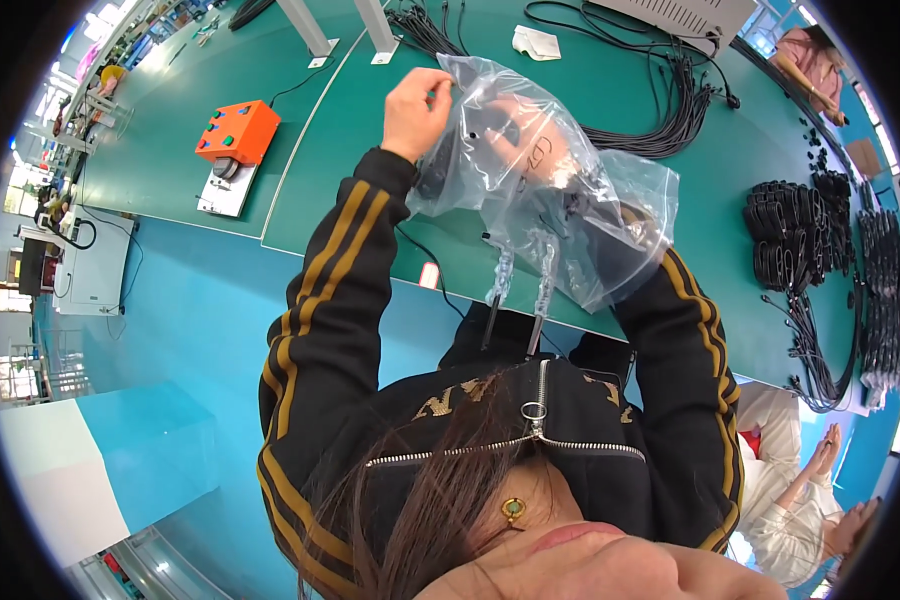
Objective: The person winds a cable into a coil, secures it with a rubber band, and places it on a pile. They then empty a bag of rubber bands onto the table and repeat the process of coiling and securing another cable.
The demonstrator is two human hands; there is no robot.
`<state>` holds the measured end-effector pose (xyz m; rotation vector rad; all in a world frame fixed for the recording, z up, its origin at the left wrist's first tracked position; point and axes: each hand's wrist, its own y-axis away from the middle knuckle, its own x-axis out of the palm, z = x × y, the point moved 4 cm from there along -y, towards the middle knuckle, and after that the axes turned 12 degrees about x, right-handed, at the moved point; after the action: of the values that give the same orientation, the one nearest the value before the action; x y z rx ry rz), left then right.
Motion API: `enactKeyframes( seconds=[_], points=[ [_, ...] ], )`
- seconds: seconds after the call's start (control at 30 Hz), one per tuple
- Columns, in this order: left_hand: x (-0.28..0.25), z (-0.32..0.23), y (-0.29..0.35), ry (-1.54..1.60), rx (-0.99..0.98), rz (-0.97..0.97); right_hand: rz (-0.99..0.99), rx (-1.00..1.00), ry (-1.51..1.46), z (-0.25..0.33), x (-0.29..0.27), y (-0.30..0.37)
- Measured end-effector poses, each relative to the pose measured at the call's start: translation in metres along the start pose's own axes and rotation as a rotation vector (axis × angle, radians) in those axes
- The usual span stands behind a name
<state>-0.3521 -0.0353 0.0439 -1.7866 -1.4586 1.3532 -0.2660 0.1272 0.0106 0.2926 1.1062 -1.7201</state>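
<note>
A large clear plastic bag (600, 230) with a dark printed mark spreads over the near part of the green table. My left hand (417, 112) pinches its upper left edge between thumb and fingers. Through the film shows my right hand (542, 145), its thumb and fingers apart and pointing left; the sleeve runs up behind or into the bag, and glare blurs the fingers. Two narrow plastic-wrapped strips (542, 275) hang below the bag over the table's front edge. A dark item (434, 178) lies by the bag's left side, partly covered.
An orange control box (238, 134) with coloured buttons sits left on the green table (355, 215). Black cable bundles (670, 115) lie at the back right, more coiled cables (795, 235) at far right. White posts (375, 30) rise at the back. Other people (805, 500) are at right.
</note>
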Motion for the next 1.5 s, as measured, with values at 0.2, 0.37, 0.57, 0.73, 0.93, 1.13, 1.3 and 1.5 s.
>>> enactKeyframes(
  seconds=[0.2,0.37,0.57,0.73,0.93,1.13,1.3,1.5],
  points=[
    [-0.001,-0.017,-0.004,-0.041,0.219,0.004,-0.011,0.082,-0.08,-0.011,-0.011,0.007],
    [0.002,-0.022,0.007,-0.018,0.129,0.031,-0.12,0.055,0.047,0.001,-0.021,0.015],
    [0.021,0.044,0.009,0.491,-0.675,0.11,0.096,0.172,0.023,0.015,-0.019,0.015],
    [0.024,-0.031,-0.031,-0.125,0.227,0.168,-0.145,0.093,0.086,-0.019,-0.014,0.028],
    [0.012,-0.017,-0.034,-0.133,0.085,0.239,0.018,0.013,-0.02,-0.021,-0.025,0.031],
    [0.014,-0.003,-0.021,0.199,-0.175,0.196,0.022,0.028,-0.016,-0.013,-0.012,0.032],
    [0.01,-0.01,-0.02,0.231,-0.158,0.229,0.055,0.023,-0.081,-0.014,-0.022,0.011],
    [0.023,0.016,-0.02,0.261,-0.384,0.281,0.112,-0.083,-0.016,0.002,-0.002,0.02]
  ],
)
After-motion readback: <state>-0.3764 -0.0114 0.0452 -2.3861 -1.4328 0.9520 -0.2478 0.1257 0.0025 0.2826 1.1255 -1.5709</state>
